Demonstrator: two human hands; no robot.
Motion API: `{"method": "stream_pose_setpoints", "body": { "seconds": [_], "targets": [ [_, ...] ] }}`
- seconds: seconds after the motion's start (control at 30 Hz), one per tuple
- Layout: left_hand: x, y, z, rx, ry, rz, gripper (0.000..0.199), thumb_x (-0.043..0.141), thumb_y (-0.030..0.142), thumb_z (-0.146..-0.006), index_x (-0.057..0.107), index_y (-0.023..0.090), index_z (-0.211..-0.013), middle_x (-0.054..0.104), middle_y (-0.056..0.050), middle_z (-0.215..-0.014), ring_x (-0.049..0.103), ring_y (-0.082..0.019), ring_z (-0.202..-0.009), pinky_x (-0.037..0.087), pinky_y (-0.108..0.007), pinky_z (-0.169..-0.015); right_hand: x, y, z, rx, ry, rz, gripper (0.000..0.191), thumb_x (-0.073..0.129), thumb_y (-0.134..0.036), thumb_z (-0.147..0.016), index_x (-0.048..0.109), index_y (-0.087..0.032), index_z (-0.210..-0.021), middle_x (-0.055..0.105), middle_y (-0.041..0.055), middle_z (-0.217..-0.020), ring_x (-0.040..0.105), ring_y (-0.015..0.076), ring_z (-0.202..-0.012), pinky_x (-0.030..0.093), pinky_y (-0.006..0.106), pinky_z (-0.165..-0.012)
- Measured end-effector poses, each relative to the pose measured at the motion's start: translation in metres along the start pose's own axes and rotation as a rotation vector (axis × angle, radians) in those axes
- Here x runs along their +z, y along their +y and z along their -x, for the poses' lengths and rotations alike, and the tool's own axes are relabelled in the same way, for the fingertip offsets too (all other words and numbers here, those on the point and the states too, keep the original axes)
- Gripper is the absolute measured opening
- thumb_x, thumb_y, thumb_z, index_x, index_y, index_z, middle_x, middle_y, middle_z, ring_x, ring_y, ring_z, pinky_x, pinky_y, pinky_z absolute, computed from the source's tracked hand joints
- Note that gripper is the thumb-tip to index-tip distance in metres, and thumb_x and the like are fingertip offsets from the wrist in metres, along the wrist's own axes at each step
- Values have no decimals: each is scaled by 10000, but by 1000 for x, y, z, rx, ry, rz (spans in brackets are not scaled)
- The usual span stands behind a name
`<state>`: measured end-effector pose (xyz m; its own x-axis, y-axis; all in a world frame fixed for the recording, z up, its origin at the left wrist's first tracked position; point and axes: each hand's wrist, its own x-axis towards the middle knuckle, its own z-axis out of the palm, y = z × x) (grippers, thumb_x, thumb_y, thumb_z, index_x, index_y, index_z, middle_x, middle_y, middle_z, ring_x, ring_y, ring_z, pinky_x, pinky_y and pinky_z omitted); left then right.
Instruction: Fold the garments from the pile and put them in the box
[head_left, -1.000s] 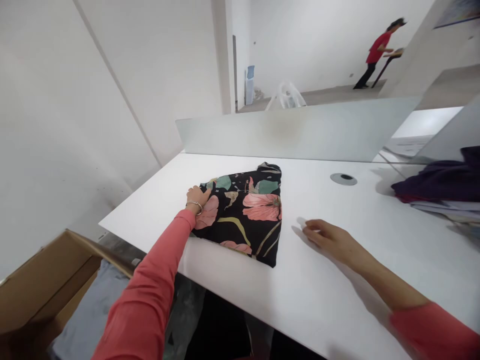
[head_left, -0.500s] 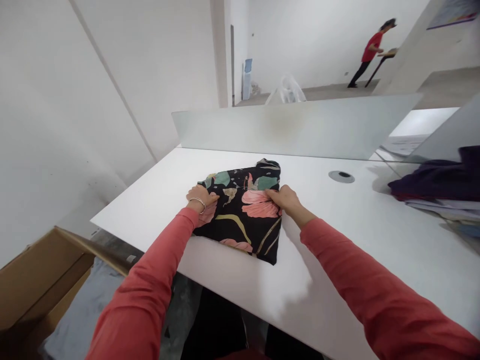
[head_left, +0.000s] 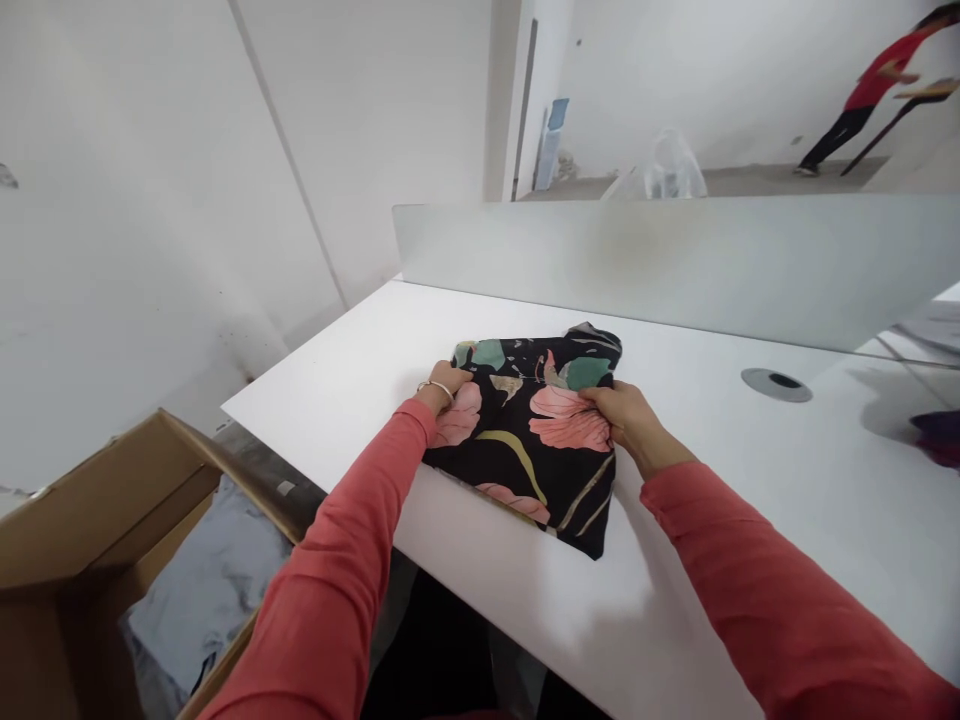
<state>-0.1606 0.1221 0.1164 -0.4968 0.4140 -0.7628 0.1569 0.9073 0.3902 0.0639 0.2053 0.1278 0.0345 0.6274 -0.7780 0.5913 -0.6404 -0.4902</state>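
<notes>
A folded black cloth with pink flowers and green leaves (head_left: 525,440) lies on the white table (head_left: 337,370). My left hand (head_left: 448,382), with a bracelet at the wrist, grips its left edge. On the opposite edge, my right hand (head_left: 622,412) pinches the cloth, thumb on top and the other fingers mostly hidden underneath. A bunched part of the fabric sticks up at the far right corner.
Left of the table stands an open cardboard box (head_left: 97,500) with grey clothing (head_left: 210,580) inside. A frosted divider (head_left: 645,260) runs along the far edge. Dark cloth (head_left: 937,437) lies at the right. A person in red (head_left: 885,75) leans over a stand beyond.
The view has swung left, so the table, cloth and hands appear further right and more of the box shows. Both hands keep their hold on the cloth.
</notes>
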Motion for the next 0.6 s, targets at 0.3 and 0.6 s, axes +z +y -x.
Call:
{"method": "stream_pose_setpoints", "body": {
  "seconds": [0.3,0.6],
  "targets": [
    [8,-4,-2,24,-38,366,212,533,159,-710,597,83,-897,617,-63,-705,572,-145,-644,459,-256,-582,-1,-13,22,12,-125,-267,249,461,-67,-616,479,-176,-839,546,8,-671,549,131,-595,481,224,-551],
    [-53,13,41,182,-35,485,210,470,56,-720,589,78,-891,631,-80,-821,574,-144,-748,460,-268,-714,-5,-62,63,-49,-110,-389,205,452,23,-682,483,-165,-758,507,-22,-616,489,79,-525,438,196,-531]
  ]
}}
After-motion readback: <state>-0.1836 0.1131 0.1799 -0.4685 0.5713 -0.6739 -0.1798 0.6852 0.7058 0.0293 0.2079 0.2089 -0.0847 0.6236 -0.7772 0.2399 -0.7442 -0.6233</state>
